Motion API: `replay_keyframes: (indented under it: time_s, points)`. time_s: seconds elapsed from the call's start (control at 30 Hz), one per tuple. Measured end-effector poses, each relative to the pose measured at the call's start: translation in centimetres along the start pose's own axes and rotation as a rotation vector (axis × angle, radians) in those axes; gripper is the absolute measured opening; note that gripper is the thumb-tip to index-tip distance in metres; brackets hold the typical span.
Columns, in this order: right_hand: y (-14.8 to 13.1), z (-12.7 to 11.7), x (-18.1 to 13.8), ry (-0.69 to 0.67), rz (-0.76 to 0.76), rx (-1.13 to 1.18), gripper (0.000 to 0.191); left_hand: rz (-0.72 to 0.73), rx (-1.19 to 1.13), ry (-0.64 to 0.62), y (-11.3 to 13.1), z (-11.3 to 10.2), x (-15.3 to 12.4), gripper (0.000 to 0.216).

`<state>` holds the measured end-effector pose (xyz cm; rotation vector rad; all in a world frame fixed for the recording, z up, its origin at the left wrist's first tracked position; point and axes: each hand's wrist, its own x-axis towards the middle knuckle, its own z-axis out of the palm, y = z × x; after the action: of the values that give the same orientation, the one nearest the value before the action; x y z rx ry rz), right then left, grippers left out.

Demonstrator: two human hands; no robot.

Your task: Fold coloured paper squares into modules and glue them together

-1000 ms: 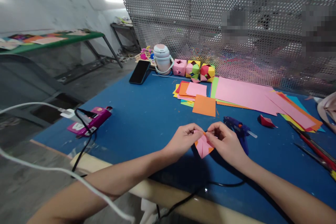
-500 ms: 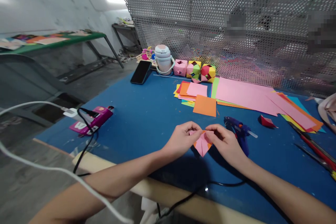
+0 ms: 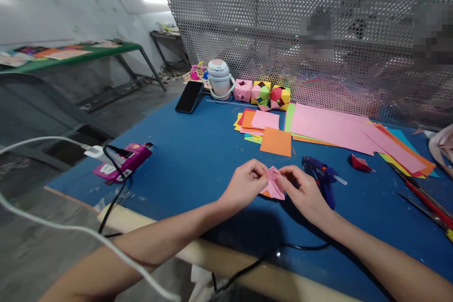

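Between my two hands is a small folded paper piece [image 3: 274,186], pink with a bit of orange at its lower left. My left hand [image 3: 249,181] pinches its left side with thumb and fingertips. On the opposite side, my right hand [image 3: 300,188] is closed on the paper's right edge. The piece is held just over the blue tabletop [image 3: 198,160]. Right beside my right hand lies a dark blue glue gun [image 3: 321,177], partly covered by that hand. A square orange paper sheet [image 3: 276,142] lies beyond my hands.
Behind are stacked paper squares [image 3: 253,120], large pink sheets [image 3: 329,125] and paper cubes [image 3: 262,94] beside a bottle [image 3: 220,80]. A phone [image 3: 190,96] leans nearby. Scissors [image 3: 428,203] lie right, a purple power strip [image 3: 123,163] left. A black cord [image 3: 247,271] crosses the front edge.
The paper piece has been turned in my fingers: its point faced down toward me before, and now a pink flap stands up between my hands. Both hands stay in nearly the same place.
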<state>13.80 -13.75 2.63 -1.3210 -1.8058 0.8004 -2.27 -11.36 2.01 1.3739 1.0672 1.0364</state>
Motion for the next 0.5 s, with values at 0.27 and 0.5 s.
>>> replay_keyframes:
  time_s: [0.27,0.5]
  points:
    - [0.25,-0.12,-0.14,0.042,-0.067,-0.148,0.022,-0.121,-0.077,-0.119,0.28,0.12,0.01,0.012]
    - [0.48,0.41,-0.33,0.014,-0.109,-0.186,0.023,0.040,0.150,-0.144,0.69,-0.22,0.05,0.016]
